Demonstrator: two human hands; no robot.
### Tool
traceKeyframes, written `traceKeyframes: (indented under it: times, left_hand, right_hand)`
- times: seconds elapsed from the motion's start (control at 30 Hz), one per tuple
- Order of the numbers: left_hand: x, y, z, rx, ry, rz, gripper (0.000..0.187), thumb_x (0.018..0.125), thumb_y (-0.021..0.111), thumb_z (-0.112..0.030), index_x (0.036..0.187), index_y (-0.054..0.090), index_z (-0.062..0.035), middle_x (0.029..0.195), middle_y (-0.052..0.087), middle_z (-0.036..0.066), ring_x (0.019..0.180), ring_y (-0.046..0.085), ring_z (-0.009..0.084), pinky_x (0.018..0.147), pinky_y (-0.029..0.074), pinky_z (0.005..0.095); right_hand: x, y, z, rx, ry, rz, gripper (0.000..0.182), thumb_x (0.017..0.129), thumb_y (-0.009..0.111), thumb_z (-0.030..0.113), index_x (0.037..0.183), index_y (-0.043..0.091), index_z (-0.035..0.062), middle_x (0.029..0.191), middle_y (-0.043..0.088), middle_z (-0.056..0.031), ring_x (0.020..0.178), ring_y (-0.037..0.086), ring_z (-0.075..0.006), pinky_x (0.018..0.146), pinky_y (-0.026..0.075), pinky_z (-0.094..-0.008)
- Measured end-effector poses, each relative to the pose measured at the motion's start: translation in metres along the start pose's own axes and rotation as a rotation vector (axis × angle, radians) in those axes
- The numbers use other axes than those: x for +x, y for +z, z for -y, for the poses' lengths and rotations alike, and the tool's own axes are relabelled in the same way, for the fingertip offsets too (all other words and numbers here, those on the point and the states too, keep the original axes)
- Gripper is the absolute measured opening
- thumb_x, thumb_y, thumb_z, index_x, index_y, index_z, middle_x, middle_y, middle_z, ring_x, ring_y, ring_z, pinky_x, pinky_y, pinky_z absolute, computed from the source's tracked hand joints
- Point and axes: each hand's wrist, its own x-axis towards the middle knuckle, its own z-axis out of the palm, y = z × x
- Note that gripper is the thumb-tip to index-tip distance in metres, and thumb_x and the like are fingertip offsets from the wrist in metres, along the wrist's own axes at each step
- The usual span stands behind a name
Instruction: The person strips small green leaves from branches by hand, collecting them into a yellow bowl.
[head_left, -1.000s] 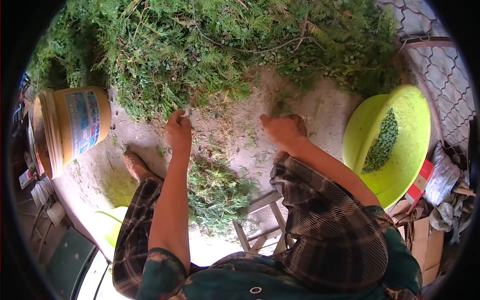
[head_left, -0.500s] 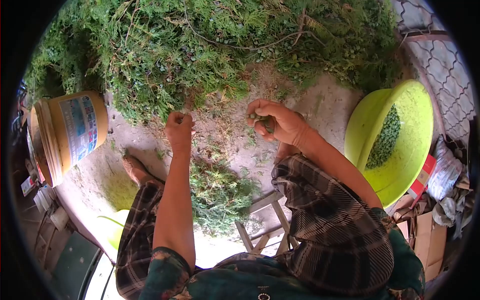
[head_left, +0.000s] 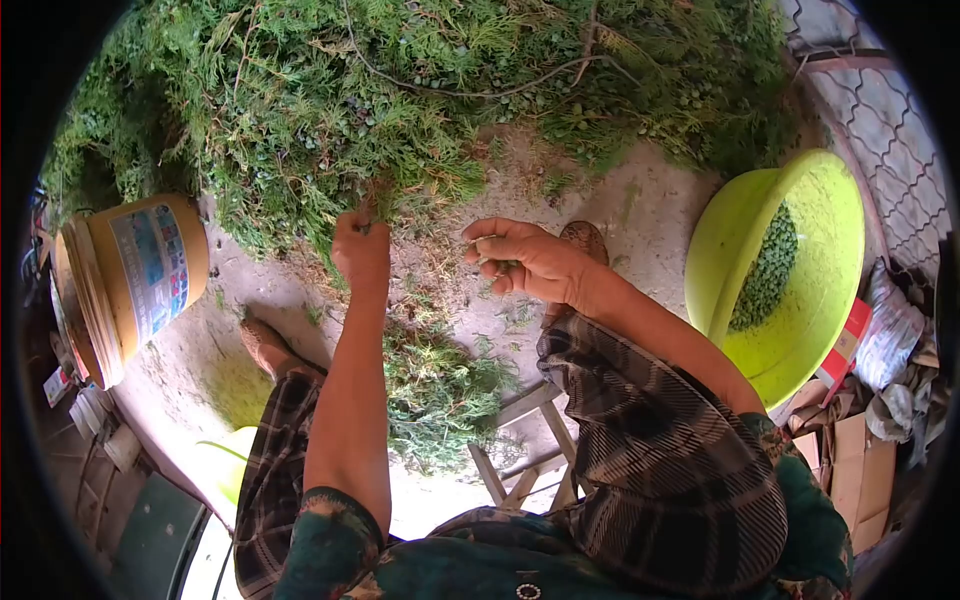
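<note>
My left hand (head_left: 361,250) is closed in a pinch at the lower edge of the large pile of green branches (head_left: 330,130); what it grips is too small to name. To its right, my right hand (head_left: 530,262) is palm up with fingers curled round small green berries (head_left: 508,265). Below the hands, a smaller heap of green sprigs (head_left: 440,390) lies on the floor between my legs. At the right, a tilted yellow-green basin (head_left: 820,290) holds many green berries (head_left: 768,275).
A beige bucket (head_left: 185,260) with a label lies at the left. A wooden frame (head_left: 520,405) stands by my knees. Cardboard (head_left: 860,470) and plastic bags (head_left: 892,335) are at the lower right. Part of another yellow-green container (head_left: 225,465) shows at lower left.
My right hand has moved a little left and down, and its fingers have loosened. My left hand remains at the pile's edge. The view has shifted slightly, showing my right shoe.
</note>
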Motion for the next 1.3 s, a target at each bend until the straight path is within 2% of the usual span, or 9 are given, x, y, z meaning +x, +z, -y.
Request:
traceKeyframes:
  times: [0.13, 0.3, 0.5, 0.67, 0.83, 0.93, 1.1, 1.17, 1.3]
  left_hand:
    - [-0.029, -0.025, -0.027, -0.59, -0.386, 0.167, 0.016, 0.075, 0.061, -0.01, 0.089, 0.056, -0.003, 0.075, 0.058, 0.006, 0.063, 0.055, 0.0147, 0.051, 0.044, 0.027]
    - [-0.071, -0.052, -0.094, -0.691, -0.147, 0.757, 0.016, 0.084, 0.06, -0.012, 0.096, 0.057, -0.0019, 0.083, 0.061, 0.006, 0.066, 0.059, 0.0117, 0.05, 0.048, 0.0219]
    - [0.018, -0.024, -0.02, -0.186, -0.013, 0.195, 0.015, 0.084, 0.059, -0.012, 0.095, 0.064, -0.0029, 0.078, 0.066, 0.012, 0.064, 0.063, 0.0191, 0.055, 0.05, 0.0308]
    - [0.054, 0.007, 0.012, 0.314, 0.228, 0.028, 0.015, 0.08, 0.063, -0.017, 0.085, 0.061, -0.0035, 0.071, 0.063, 0.016, 0.062, 0.06, 0.0334, 0.059, 0.047, 0.0399]
    - [0.006, -0.019, -0.031, 0.066, 0.104, 0.183, 0.019, 0.084, 0.061, -0.021, 0.09, 0.061, -0.0032, 0.071, 0.063, 0.011, 0.061, 0.059, 0.0206, 0.057, 0.047, 0.0321]
    - [-0.051, -0.021, -0.057, -0.441, 0.063, 0.626, 0.014, 0.087, 0.059, -0.014, 0.094, 0.061, -0.0027, 0.071, 0.057, 0.002, 0.062, 0.054, 0.0085, 0.054, 0.044, 0.0231]
    - [-0.061, 0.006, -0.051, -0.386, 0.041, 0.597, 0.013, 0.086, 0.057, -0.009, 0.096, 0.061, -0.0014, 0.072, 0.057, 0.002, 0.063, 0.053, 0.0079, 0.057, 0.043, 0.0224]
    - [-0.058, 0.017, -0.047, -0.274, 0.11, 0.52, 0.014, 0.085, 0.056, -0.007, 0.097, 0.062, -0.0018, 0.076, 0.061, 0.007, 0.066, 0.056, 0.0144, 0.061, 0.045, 0.0265]
    - [-0.038, 0.026, -0.046, -0.125, 0.141, 0.154, 0.018, 0.082, 0.055, -0.004, 0.098, 0.063, -0.0032, 0.086, 0.064, 0.016, 0.073, 0.061, 0.0286, 0.066, 0.048, 0.0349]
  right_hand:
    - [0.003, -0.002, -0.003, 0.131, -0.037, -0.009, 0.027, 0.093, 0.05, 0.027, 0.109, 0.054, 0.0056, 0.097, 0.058, -0.0075, 0.084, 0.059, -0.0167, 0.078, 0.052, -0.0435]
    - [0.0, 0.006, 0.0, 0.254, 0.057, -0.032, 0.031, 0.093, 0.047, 0.033, 0.102, 0.056, 0.0048, 0.097, 0.059, -0.0088, 0.089, 0.059, -0.0196, 0.084, 0.049, -0.0519]
    - [0.009, -0.029, -0.015, 0.265, 0.086, 0.243, 0.029, 0.094, 0.048, 0.029, 0.097, 0.058, 0.0022, 0.084, 0.06, -0.0068, 0.07, 0.059, -0.0162, 0.056, 0.054, -0.0325]
    - [-0.005, -0.008, -0.004, 0.103, 0.063, 0.068, 0.026, 0.094, 0.05, 0.027, 0.1, 0.058, 0.0027, 0.087, 0.06, -0.0056, 0.075, 0.06, -0.0154, 0.061, 0.053, -0.0342]
    - [-0.004, -0.005, -0.007, 0.037, -0.003, -0.135, 0.027, 0.093, 0.052, 0.028, 0.103, 0.058, 0.0039, 0.091, 0.061, -0.0049, 0.079, 0.061, -0.0172, 0.075, 0.054, -0.0414]
    - [-0.007, -0.011, -0.006, 0.182, 0.079, -0.196, 0.029, 0.092, 0.052, 0.03, 0.106, 0.058, 0.0048, 0.093, 0.062, -0.0058, 0.081, 0.062, -0.0202, 0.079, 0.054, -0.046]
    - [-0.014, -0.047, 0.001, 0.45, -0.022, 0.098, 0.029, 0.089, 0.057, 0.037, 0.086, 0.058, 0.0077, 0.081, 0.059, -0.0063, 0.063, 0.055, -0.0149, 0.049, 0.046, -0.0314]
    - [-0.015, -0.044, 0.0, 0.329, -0.068, -0.087, 0.031, 0.089, 0.057, 0.038, 0.079, 0.056, 0.0085, 0.073, 0.056, -0.0031, 0.055, 0.05, -0.0109, 0.04, 0.035, -0.0273]
    - [0.009, -0.03, -0.004, -1.052, -0.353, -0.4, 0.025, 0.086, 0.059, 0.03, 0.085, 0.056, 0.0055, 0.067, 0.058, -0.0076, 0.053, 0.053, -0.0192, 0.043, 0.041, -0.0317]
